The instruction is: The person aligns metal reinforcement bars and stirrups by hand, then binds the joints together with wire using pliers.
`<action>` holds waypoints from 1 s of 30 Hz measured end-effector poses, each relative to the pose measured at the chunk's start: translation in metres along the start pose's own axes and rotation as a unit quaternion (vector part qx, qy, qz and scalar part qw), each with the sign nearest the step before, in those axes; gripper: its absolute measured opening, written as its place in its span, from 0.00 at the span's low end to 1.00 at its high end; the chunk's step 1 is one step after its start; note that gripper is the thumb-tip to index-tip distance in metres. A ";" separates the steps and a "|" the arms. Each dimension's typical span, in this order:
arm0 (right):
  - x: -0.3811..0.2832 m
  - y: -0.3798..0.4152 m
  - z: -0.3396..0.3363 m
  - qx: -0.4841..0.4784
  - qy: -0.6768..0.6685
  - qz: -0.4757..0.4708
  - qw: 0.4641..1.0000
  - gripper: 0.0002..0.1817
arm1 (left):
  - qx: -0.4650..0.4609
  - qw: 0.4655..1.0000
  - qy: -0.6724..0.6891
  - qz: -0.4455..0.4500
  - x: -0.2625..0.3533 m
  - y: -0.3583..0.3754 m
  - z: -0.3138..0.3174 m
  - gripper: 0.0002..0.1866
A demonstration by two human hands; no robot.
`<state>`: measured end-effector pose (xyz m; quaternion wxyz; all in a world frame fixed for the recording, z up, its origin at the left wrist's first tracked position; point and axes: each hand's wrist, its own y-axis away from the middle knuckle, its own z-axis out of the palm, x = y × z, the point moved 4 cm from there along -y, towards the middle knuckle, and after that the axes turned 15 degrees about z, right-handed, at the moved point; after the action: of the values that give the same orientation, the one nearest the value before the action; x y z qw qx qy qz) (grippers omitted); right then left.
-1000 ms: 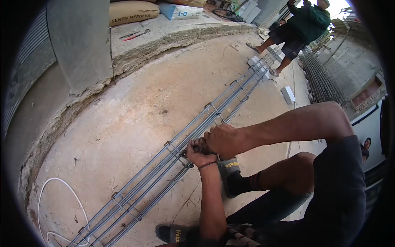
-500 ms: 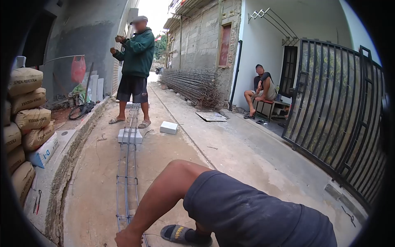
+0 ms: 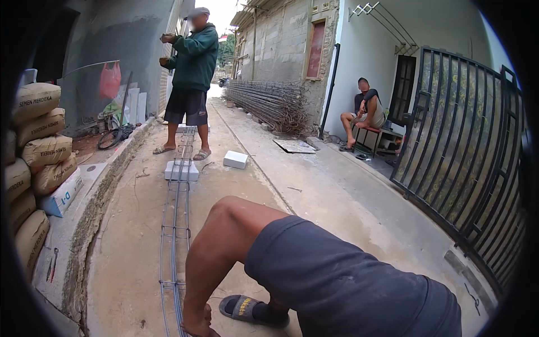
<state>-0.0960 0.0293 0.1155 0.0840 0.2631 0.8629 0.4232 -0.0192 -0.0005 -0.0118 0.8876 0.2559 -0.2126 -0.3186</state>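
My right hand (image 3: pixel 199 324) is low at the bottom edge, beside the near end of a long steel rebar cage (image 3: pixel 177 236). Its fingers look curled, but what they hold, if anything, is hidden. The cage has lengthwise bars tied with square stirrups and runs away from me along the ground. My bent arm, in a dark sleeve (image 3: pixel 342 269), crosses the lower right of the view. A dark sandal (image 3: pixel 250 310) on a foot shows just right of the hand. My left hand is out of view.
A white block (image 3: pixel 182 171) sits under the cage, another block (image 3: pixel 236 159) beside it. A co-worker (image 3: pixel 193 73) stands astride the far end. Cement bags (image 3: pixel 48 150) and pliers (image 3: pixel 52 265) lie left; a rebar pile (image 3: pixel 266 101), seated person (image 3: pixel 364 115) and metal gate (image 3: pixel 449 151) are right.
My right hand has shifted right along the bottom edge, and my elbow has moved left and up. The view has shifted slightly. The standing co-worker keeps both hands raised.
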 end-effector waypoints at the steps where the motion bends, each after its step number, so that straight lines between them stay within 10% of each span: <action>1: -0.005 -0.010 -0.002 0.067 0.135 -0.033 0.988 0.25 | 0.041 0.998 0.008 -0.036 0.002 0.004 0.002 0.23; 4: -0.017 -0.048 0.013 0.212 0.354 -0.138 0.900 0.25 | 0.036 0.995 0.009 -0.091 -0.005 -0.042 -0.008 0.17; 5: -0.027 -0.044 0.012 0.235 0.370 -0.073 0.896 0.47 | 0.037 0.995 0.009 -0.090 -0.024 -0.072 -0.029 0.17; 8: -0.012 -0.022 0.002 -0.139 0.111 0.049 0.983 0.32 | -0.049 0.992 0.023 -0.117 -0.044 -0.093 -0.055 0.13; 10: 0.011 -0.014 0.010 -0.415 -0.151 0.383 0.812 0.47 | 0.015 0.995 0.098 -0.028 -0.013 -0.003 0.001 0.21; 11: 0.009 0.015 0.001 -0.453 -0.165 0.200 0.853 0.45 | -0.067 0.958 0.269 -0.067 -0.007 0.004 0.005 0.23; 14: -0.009 0.033 0.032 -0.467 -0.429 0.145 0.760 0.33 | -0.164 0.876 0.415 -0.182 -0.011 0.017 0.007 0.21; 16: -0.018 0.020 0.058 -0.436 -0.424 0.179 0.774 0.06 | -0.218 0.868 0.405 -0.188 -0.017 0.007 -0.010 0.15; 19: -0.009 0.021 0.060 -0.352 -0.332 0.175 0.858 0.07 | -0.086 0.963 0.223 -0.129 -0.001 0.033 0.026 0.15; 20: -0.005 0.033 0.024 -0.088 -0.116 0.100 0.984 0.08 | -0.044 0.967 0.217 -0.126 -0.005 0.030 0.021 0.18; 21: -0.012 0.048 -0.003 0.191 0.112 0.010 0.975 0.11 | -0.004 0.969 0.212 -0.123 -0.008 0.026 0.017 0.20; 25: -0.003 0.034 0.003 0.282 0.267 -0.015 0.922 0.31 | 0.016 0.979 0.150 -0.134 -0.015 -0.002 0.002 0.12; 27: -0.001 0.039 -0.001 -0.023 -0.024 0.053 0.998 0.40 | -0.076 0.954 0.253 -0.143 -0.033 -0.009 -0.027 0.19; 28: -0.006 0.053 -0.019 -0.224 -0.127 0.165 0.952 0.44 | -0.116 0.946 0.273 -0.130 -0.034 -0.005 -0.026 0.18; 30: 0.016 0.054 -0.032 -0.248 -0.166 0.157 0.941 0.43 | -0.119 0.963 0.211 -0.117 -0.023 0.003 -0.014 0.17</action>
<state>-0.1007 0.0424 0.1788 0.2207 0.4329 0.6522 0.5818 -0.0262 0.0219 -0.0260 0.8929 0.2333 0.0501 -0.3818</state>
